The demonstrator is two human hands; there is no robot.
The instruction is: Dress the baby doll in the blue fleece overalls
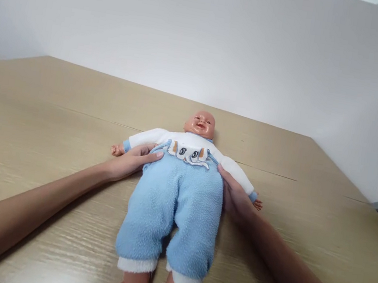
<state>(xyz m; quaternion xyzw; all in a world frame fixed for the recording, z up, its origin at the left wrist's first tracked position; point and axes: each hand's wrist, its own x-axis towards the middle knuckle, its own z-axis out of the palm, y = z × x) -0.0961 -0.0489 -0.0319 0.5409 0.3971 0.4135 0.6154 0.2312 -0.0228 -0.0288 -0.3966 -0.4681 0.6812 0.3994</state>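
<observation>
A baby doll (pixel 181 193) lies on its back on the wooden table (pixel 54 106), head away from me, bare feet at the bottom edge. It wears fluffy light-blue overalls (pixel 172 215) over a white long-sleeved top (pixel 146 137) with an elephant patch on the chest. My left hand (pixel 132 161) clasps the doll's side at the waist, fingers laid together against the blue fabric below the doll's arm. My right hand (pixel 234 194) presses the opposite side of the waist, thumb on the overalls, fingers tucked under the doll's other arm.
The light wood table runs wide to both sides and back to a plain white wall (pixel 206 34). Its right edge (pixel 357 187) falls off to a dark floor at the far right.
</observation>
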